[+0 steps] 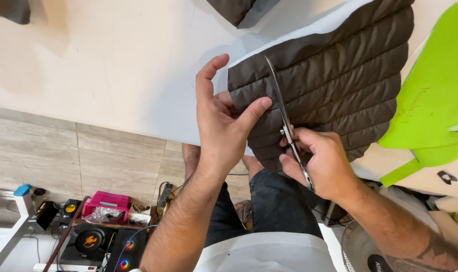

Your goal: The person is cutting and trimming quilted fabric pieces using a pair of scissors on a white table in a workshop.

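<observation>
A dark brown quilted fabric piece lies on a white table, its near edge hanging over the table's front. My left hand pinches the fabric's left corner between thumb and fingers, the index finger raised. My right hand grips the handles of metal scissors. The blades point away from me and lie along the fabric just right of my left thumb.
A bright green paper pattern lies at the table's right. More dark fabric sits at the far edge. Below the table are a tiled floor, a pink box, speakers and cables. A fan stands at lower right.
</observation>
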